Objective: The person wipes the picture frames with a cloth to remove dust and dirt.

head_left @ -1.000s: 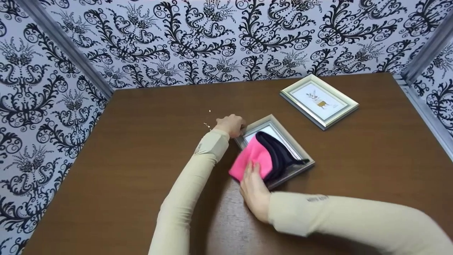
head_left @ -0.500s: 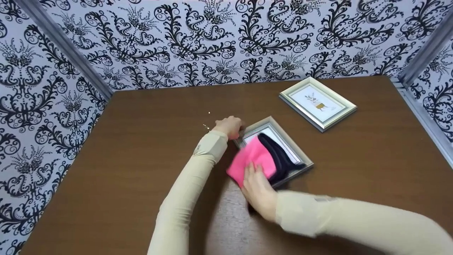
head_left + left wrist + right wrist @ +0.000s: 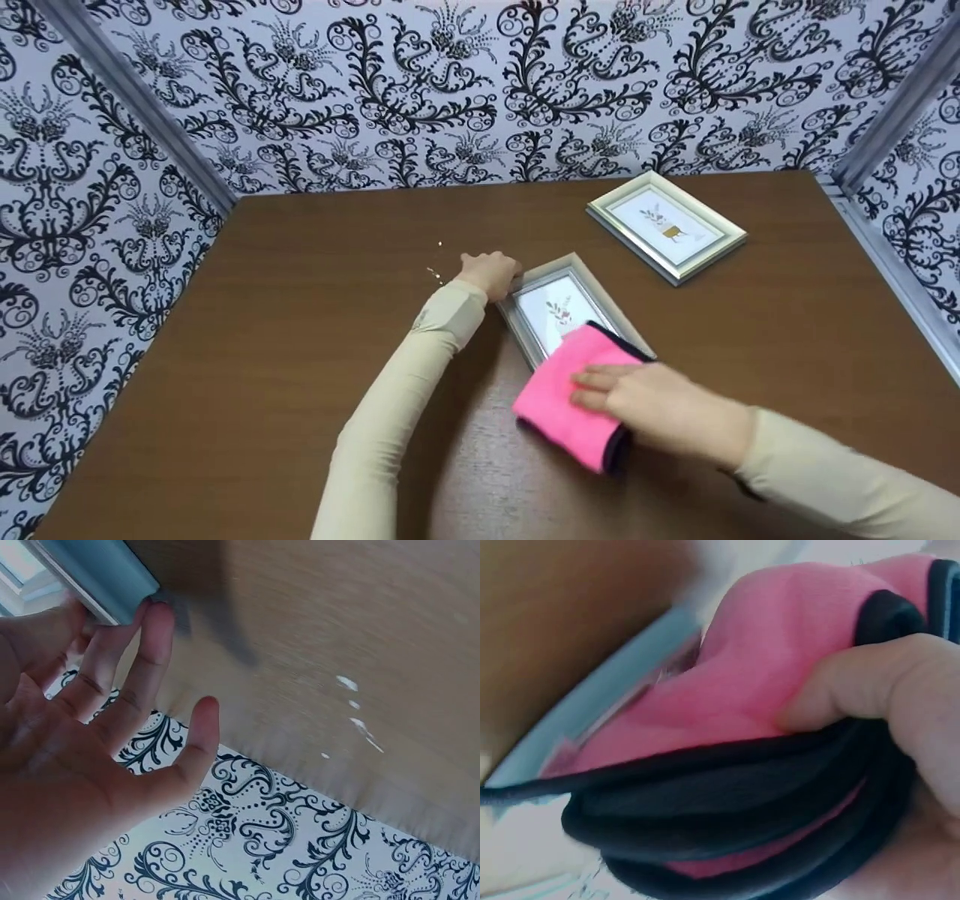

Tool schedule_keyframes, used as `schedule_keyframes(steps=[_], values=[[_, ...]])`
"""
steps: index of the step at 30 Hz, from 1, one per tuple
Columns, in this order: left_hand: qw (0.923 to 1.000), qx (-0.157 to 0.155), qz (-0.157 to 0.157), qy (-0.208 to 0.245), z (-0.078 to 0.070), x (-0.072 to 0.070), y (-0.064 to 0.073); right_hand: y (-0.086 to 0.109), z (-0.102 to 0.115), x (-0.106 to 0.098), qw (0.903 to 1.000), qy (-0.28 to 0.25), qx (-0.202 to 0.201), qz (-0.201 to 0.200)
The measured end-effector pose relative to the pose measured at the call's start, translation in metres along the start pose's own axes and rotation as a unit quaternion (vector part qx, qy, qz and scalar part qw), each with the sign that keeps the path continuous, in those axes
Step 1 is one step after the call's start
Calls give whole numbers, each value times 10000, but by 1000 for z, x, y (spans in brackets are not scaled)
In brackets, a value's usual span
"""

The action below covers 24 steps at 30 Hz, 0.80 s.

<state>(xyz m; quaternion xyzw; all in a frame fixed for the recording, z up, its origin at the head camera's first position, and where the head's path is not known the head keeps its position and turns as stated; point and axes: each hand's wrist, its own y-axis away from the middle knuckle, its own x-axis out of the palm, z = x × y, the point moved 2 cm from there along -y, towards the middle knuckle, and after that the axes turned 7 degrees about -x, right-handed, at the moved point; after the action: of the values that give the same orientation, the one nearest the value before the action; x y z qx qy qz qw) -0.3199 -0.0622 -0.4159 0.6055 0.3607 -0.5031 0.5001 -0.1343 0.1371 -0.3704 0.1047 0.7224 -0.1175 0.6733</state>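
A silver picture frame [image 3: 600,288] lies at an angle on the brown table, its plant print partly showing. My left hand [image 3: 491,275] grips its far left corner; the left wrist view has the fingers [image 3: 154,637] at the frame's edge [image 3: 112,574]. A folded pink cloth [image 3: 559,401] with dark edging covers the frame's near corner and hangs past it. My right hand [image 3: 660,405] holds this cloth, fingers on top. In the right wrist view the thumb [image 3: 847,686] presses into the folded layers. The frame's near corner is hidden by the cloth.
A second, pale gold picture frame [image 3: 667,225] lies flat at the back right. Small white marks [image 3: 435,274] show on the table [image 3: 300,337] left of my left hand. Patterned walls [image 3: 375,97] stand behind and at both sides.
My right hand has moved the cloth down and to the right, uncovering more of the print. My left hand stays at the same corner.
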Motion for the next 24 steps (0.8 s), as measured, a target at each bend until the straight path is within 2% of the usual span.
schedule_keyframes(steps=[4,8,12,14,16,18,22,24], values=[[9994,13,-97,-342,-13,2,-9,18,-22,-11,9979,-373,143,-505],[9979,81,-255,-593,-27,1,-18,31,-39,-22,9949,-500,483,-734],[9966,140,-441,-687,-39,-2,-19,40,-51,-32,9912,-595,830,-846],[9956,150,-567,-730,-43,-4,-15,43,-56,-37,9888,-656,995,-901],[9938,178,-708,-844,-46,-5,-5,46,-61,-40,9864,-665,1145,-977],[9891,342,-1009,-1019,-49,-6,12,50,-66,-44,9842,-681,1294,-999],[9708,1033,-1595,-1465,-54,-1,62,56,-79,-48,9812,-685,1555,-918],[9628,1463,-1705,-1504,-57,5,89,58,-86,-49,9789,-700,1706,-885]])
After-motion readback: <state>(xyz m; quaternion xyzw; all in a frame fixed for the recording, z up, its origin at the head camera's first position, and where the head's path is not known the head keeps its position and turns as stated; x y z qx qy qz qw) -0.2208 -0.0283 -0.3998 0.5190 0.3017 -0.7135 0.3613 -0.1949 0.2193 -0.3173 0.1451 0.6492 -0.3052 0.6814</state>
